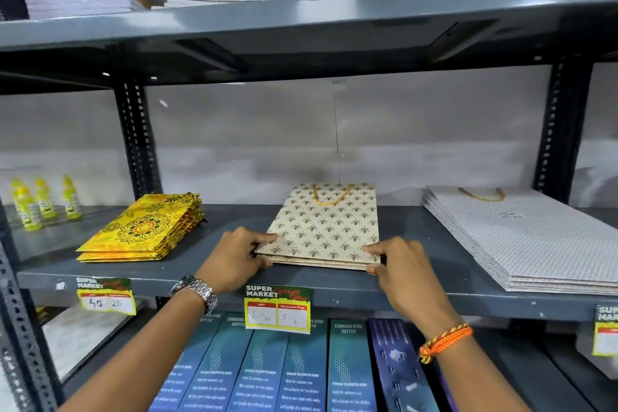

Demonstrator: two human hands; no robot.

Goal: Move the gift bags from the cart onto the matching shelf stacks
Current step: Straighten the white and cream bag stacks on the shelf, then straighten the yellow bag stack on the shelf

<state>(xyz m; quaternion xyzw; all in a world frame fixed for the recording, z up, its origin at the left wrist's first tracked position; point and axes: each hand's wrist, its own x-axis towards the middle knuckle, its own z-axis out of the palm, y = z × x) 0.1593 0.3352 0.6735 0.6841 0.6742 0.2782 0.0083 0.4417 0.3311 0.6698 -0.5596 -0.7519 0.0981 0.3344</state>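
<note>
1. Middle shelf (214, 273), grey metal: holds three flat stacks of gift bags, well apart from one another.
2. Yellow mandala bags (143, 227), left: low stack, lying flat and skewed; neither hand touches it.
3. Cream bee-print bags (322, 227), centre: a thin stack of a few bags, gold cord handles toward the back wall, front edge near the shelf lip. This is the stack in hand.
4. White dotted bags (521, 237), right: the tallest and broadest stack, untouched.
5. Progress, as a judgement: at least one cream bag appears delivered to its matching stack and is being squared up. The cart is out of view, so what is left to move cannot be told.
6. Left hand (234, 259), wristwatch (195, 291) on the wrist: reaches forward from below, thumb on top of the cream stack's front-left corner, fingers curled at the edge beneath, pinching that corner.
7. Right hand (401, 269), orange thread band (446, 341) on the wrist: mirrors it at the front-right corner, fingertips on top and thumb against the front edge, closed on the stack.
8. Both forearms are extended and converge on the stack from either side.
9. Price tag (277, 309) hangs on the shelf lip below the cream stack; boxed bottles (267, 365) stand on the shelf under it.
</note>
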